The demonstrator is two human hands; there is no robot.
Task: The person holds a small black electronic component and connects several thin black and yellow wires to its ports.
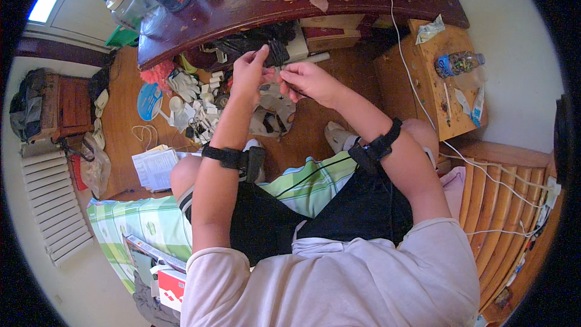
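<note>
A: Both hands meet in front of the knees. The left hand [249, 72] has its fingers pinched together on a small pale part [273, 74], and the right hand [308, 82] curls its fingers shut round a thin dark tool [299, 93] that touches the part.

B: How should that be done well?

A: My judgement: keep the part pinned steady on the left and work the tool in short, gentle moves, with wrists close together so neither slips.

B: What can't you make out?

A: The part is nearly hidden by fingertips, so its shape is unclear. The tool's tip is covered too. The clutter of small white pieces [203, 106] on the floor to the left is too small to identify.
</note>
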